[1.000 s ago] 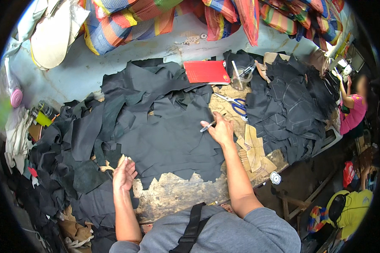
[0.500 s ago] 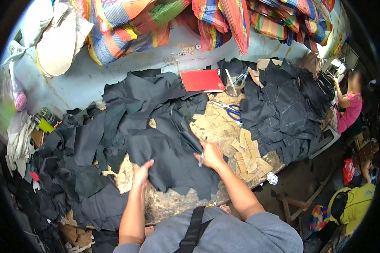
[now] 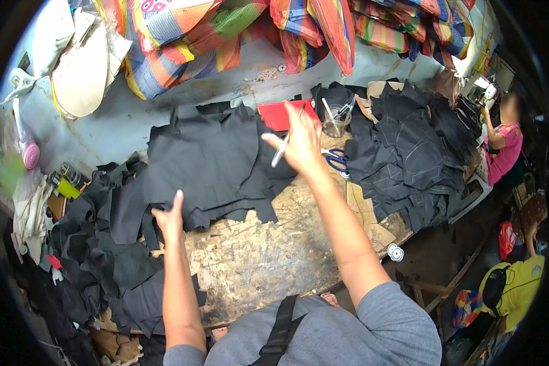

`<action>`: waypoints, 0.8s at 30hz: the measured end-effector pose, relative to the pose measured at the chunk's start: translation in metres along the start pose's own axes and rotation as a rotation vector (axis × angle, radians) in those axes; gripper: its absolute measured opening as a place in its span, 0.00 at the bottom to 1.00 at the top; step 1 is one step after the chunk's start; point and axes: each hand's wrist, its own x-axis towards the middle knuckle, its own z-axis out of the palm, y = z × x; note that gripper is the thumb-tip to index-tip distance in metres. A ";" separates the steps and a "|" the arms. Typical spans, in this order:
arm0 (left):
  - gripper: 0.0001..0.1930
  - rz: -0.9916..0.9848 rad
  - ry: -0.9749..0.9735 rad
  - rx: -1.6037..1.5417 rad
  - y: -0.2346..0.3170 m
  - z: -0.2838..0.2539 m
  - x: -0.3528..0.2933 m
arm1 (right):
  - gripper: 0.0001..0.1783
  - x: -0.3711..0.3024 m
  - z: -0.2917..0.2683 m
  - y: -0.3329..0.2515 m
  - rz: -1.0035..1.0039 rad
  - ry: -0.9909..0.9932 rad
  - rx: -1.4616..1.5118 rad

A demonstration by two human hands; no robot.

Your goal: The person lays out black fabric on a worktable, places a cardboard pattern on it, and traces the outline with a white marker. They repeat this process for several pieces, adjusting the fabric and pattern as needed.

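Note:
A broad piece of black leather-like sheet (image 3: pixel 204 161) lies across the far side of the worktable, on top of other black pieces. My left hand (image 3: pixel 169 222) is at its near left corner, thumb and fingers spread, with no grip on it that I can see. My right hand (image 3: pixel 302 145) is raised beyond the sheet's right edge, in front of a red notebook (image 3: pixel 274 116). A silver pen (image 3: pixel 280 152) is tucked in that hand while its fingers point up and away. Blue-handled scissors (image 3: pixel 335 160) lie to the right of it, partly hidden.
Marked black cut pieces (image 3: pixel 418 149) are heaped on the right, scraps (image 3: pixel 91 238) on the left. A clear cup (image 3: pixel 337 125) holds pens. Tan card patterns (image 3: pixel 363 210) lie near the worn wooden tabletop's (image 3: pixel 256 262) right edge. Woven bags (image 3: pixel 183 36) hang above. Two other people sit at right.
The black sheet has moved from the near edge to the far side, uncovering the wooden top. My right hand has gone forward and up with the pen; my left hand has shifted forward and left.

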 end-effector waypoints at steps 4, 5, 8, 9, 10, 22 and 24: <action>0.56 0.230 0.060 0.371 -0.065 -0.011 -0.038 | 0.36 -0.072 0.041 0.023 0.012 -0.096 0.046; 0.53 0.296 0.026 0.426 -0.074 -0.014 -0.044 | 0.34 -0.091 0.051 0.029 0.022 -0.127 0.083; 0.49 0.377 0.056 0.419 -0.084 -0.016 -0.047 | 0.29 -0.135 0.082 0.034 0.010 -0.221 0.033; 0.48 0.288 0.061 0.409 -0.083 -0.017 -0.046 | 0.29 -0.146 0.089 0.034 0.041 -0.331 -0.070; 0.48 0.268 0.068 0.391 -0.081 -0.016 -0.042 | 0.29 -0.149 0.094 0.037 -0.008 -0.270 -0.046; 0.37 0.845 -0.398 1.002 -0.043 0.018 -0.019 | 0.26 -0.149 0.101 0.042 0.008 -0.352 -0.070; 0.39 0.815 -0.638 1.121 -0.029 0.032 -0.007 | 0.25 -0.148 0.101 0.043 0.000 -0.340 -0.070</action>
